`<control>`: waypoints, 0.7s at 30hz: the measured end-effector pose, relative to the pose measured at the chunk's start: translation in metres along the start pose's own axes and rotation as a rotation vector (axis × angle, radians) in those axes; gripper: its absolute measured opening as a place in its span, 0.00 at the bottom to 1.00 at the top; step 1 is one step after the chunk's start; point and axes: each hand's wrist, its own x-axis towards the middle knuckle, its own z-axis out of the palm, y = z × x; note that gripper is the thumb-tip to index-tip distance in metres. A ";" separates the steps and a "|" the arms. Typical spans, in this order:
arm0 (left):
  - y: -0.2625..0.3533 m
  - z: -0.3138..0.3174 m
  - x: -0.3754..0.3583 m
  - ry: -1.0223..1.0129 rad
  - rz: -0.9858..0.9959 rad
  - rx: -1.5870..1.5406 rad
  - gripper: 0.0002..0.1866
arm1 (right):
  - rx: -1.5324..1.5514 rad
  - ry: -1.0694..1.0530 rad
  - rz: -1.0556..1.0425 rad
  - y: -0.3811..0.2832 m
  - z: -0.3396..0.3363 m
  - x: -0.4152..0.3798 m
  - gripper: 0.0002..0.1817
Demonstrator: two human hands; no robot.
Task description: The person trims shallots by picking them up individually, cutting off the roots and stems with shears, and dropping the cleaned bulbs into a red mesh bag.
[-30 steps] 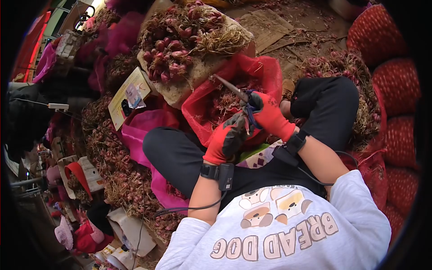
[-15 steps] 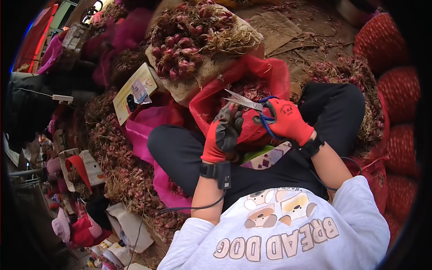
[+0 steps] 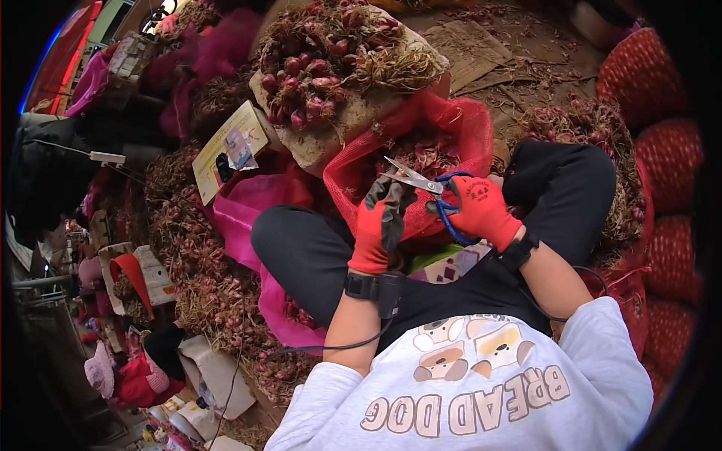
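One gloved hand (image 3: 485, 207), the right, grasps opened scissors (image 3: 432, 186), and the left hand (image 3: 382, 218), gloved too, curls its fingers near their tips, though whether it pinches anything cannot be told. Scissors and hands are above a red bag (image 3: 472, 124) holding reddish bits (image 3: 432, 150); beyond it shallots (image 3: 304, 79) lie heaped on a block (image 3: 310, 150), and bulging sacks (image 3: 669, 158) line the person's right.

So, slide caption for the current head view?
Gloved right hand holds blue-handled scissors, blades parted, near the gloved left hand, by an open red mesh bag.
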 end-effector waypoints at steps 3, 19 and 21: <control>0.003 0.005 -0.001 0.062 0.049 0.101 0.14 | 0.068 -0.011 -0.002 0.005 0.007 -0.002 0.29; 0.011 0.003 0.002 0.154 0.214 -0.098 0.25 | 0.090 0.043 -0.036 0.010 -0.008 -0.002 0.25; 0.009 0.004 0.002 0.165 0.241 -0.049 0.27 | 0.051 0.034 -0.052 0.010 -0.005 -0.003 0.24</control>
